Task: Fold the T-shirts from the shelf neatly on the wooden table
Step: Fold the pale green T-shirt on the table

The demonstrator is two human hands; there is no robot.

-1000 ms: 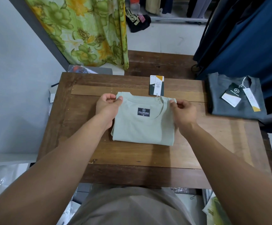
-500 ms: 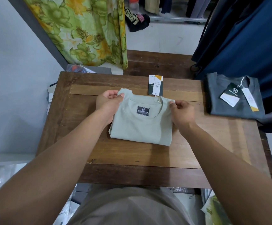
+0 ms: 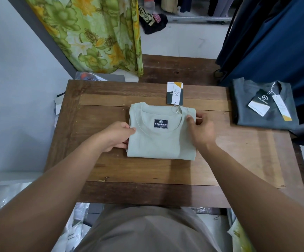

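A pale green T-shirt point(image 3: 158, 142) lies folded into a rectangle on the wooden table point(image 3: 165, 171), collar away from me, with a dark label inside the neck. Its hang tag point(image 3: 174, 93) rests on the wood just beyond the collar. My left hand point(image 3: 117, 135) grips the shirt's left edge at mid height, thumb on top and fingers under the fold. My right hand point(image 3: 200, 130) pinches the right edge near the shoulder.
A folded dark grey T-shirt point(image 3: 264, 106) with two hang tags lies at the table's far right corner. Dark blue garments point(image 3: 274, 42) hang behind it. A green floral curtain point(image 3: 93, 33) hangs at the back left. Plastic bags lie on the floor below.
My left hand slid from the shirt's top left corner down to the middle of the left edge. The shirt now lies squarer to the table. My right hand stays at the right shoulder.
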